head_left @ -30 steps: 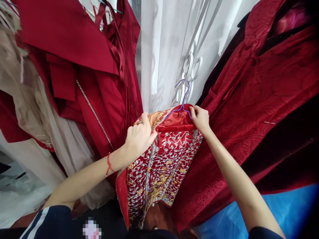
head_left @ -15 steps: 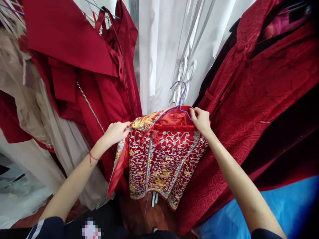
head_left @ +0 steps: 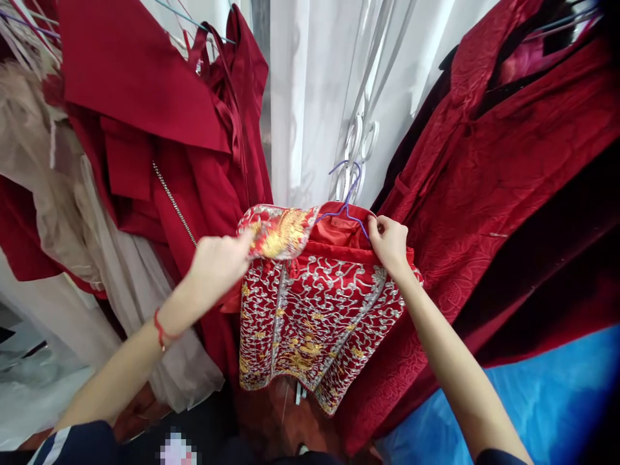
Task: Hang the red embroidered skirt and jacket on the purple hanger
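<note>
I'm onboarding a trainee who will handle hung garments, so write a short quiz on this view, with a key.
1. True or false: a purple hanger sits inside the embroidered garment.

2. Which arm wears the red bracelet?
a) right
b) left
c) both

3. Fill in the blank: the right hand pinches the garment's ____ edge.

Key:
1. True
2. b
3. top

Left hand (head_left: pixel 219 263) – blurry (sleeve (head_left: pixel 84 444) cropped)
</note>
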`<state>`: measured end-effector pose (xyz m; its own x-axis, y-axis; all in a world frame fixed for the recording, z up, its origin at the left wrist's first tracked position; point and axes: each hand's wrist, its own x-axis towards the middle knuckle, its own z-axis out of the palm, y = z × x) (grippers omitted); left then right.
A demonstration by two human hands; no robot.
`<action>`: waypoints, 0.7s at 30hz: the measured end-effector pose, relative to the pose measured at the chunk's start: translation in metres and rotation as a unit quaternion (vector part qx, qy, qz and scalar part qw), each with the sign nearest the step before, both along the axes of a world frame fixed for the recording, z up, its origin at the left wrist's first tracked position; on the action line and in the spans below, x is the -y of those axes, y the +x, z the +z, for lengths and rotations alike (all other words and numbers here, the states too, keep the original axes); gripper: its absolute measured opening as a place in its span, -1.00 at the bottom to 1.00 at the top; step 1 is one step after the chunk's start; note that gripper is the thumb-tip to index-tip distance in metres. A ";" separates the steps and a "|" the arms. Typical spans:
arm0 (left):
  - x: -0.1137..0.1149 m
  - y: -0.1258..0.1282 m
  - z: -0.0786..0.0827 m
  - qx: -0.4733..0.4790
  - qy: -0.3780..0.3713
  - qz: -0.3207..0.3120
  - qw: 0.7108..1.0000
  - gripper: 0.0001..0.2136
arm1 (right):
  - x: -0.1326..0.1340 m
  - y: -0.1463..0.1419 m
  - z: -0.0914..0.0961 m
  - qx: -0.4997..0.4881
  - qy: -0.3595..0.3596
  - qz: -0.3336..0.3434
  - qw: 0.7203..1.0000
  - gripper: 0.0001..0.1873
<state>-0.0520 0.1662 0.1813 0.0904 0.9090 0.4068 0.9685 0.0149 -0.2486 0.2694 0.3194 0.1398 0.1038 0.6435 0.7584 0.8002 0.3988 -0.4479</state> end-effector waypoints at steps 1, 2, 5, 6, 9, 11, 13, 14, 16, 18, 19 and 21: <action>0.008 0.007 -0.008 0.007 -0.062 -0.073 0.995 -0.60 | -0.002 0.001 0.000 0.001 0.001 0.005 1.000 -0.59; 0.013 0.011 -0.014 0.023 -0.137 -0.170 0.976 -0.57 | -0.005 0.002 0.000 0.003 0.001 0.013 1.000 -0.58; 0.000 0.008 -0.022 0.127 -0.249 -0.409 0.869 -0.54 | -0.010 0.004 0.001 0.012 -0.005 0.040 0.999 -0.57; -0.012 0.005 -0.021 0.174 -0.212 -0.437 0.857 -0.57 | -0.011 0.005 0.001 0.014 -0.008 0.047 0.999 -0.58; -0.061 0.004 -0.019 0.259 0.030 -0.376 0.889 -0.48 | -0.012 0.005 0.002 0.017 -0.014 0.052 0.998 -0.59; -0.093 0.015 -0.024 0.240 0.101 -0.323 0.910 -0.30 | -0.012 0.006 0.004 0.024 -0.023 0.039 0.999 -0.59; -0.116 0.034 -0.034 0.201 0.087 -0.298 0.929 -0.27 | -0.012 0.006 0.007 0.043 -0.047 0.005 0.998 -0.59; -0.125 0.044 -0.040 0.182 0.082 -0.280 0.939 -0.28 | -0.012 0.006 0.009 0.057 -0.061 -0.018 0.996 -0.60; -0.136 0.060 -0.049 0.151 0.089 -0.238 0.955 -0.34 | -0.013 0.005 0.014 0.086 -0.084 -0.068 0.990 -0.62; -0.142 0.067 -0.053 0.137 0.106 -0.207 0.963 -0.40 | -0.015 0.003 0.019 0.103 -0.097 -0.104 0.984 -0.62; -0.144 0.068 -0.053 0.134 0.108 -0.202 0.964 -0.43 | -0.016 0.002 0.021 0.102 -0.106 -0.108 0.983 -0.62; -0.146 0.066 -0.048 0.132 0.102 -0.199 0.966 -0.46 | -0.020 -0.002 0.024 0.080 -0.134 -0.088 0.984 -0.60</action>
<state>0.0138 0.3127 0.1331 0.2847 0.7219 0.6307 0.9371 -0.3483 -0.0243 0.2673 0.3393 0.1637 0.1238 0.8053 0.5798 0.9150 0.1336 -0.3808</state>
